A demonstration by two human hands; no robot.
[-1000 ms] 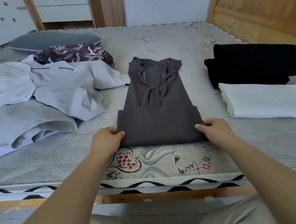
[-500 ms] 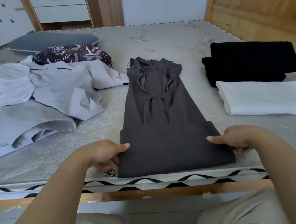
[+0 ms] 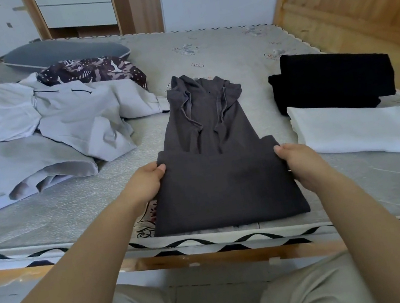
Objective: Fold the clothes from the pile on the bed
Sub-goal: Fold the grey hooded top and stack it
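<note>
Soft, limp dark grey cotton garment (image 3: 218,164), pinched at folded corners by left hand (image 3: 146,183) and right hand (image 3: 300,161).

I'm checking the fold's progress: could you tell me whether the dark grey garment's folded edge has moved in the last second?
Yes. The dark grey garment now reaches the mattress near edge, covering the swan print.

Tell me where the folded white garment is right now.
In the head view, the folded white garment lies on the bed's right side, directly in front of the folded black garment and right of the right hand.
</note>
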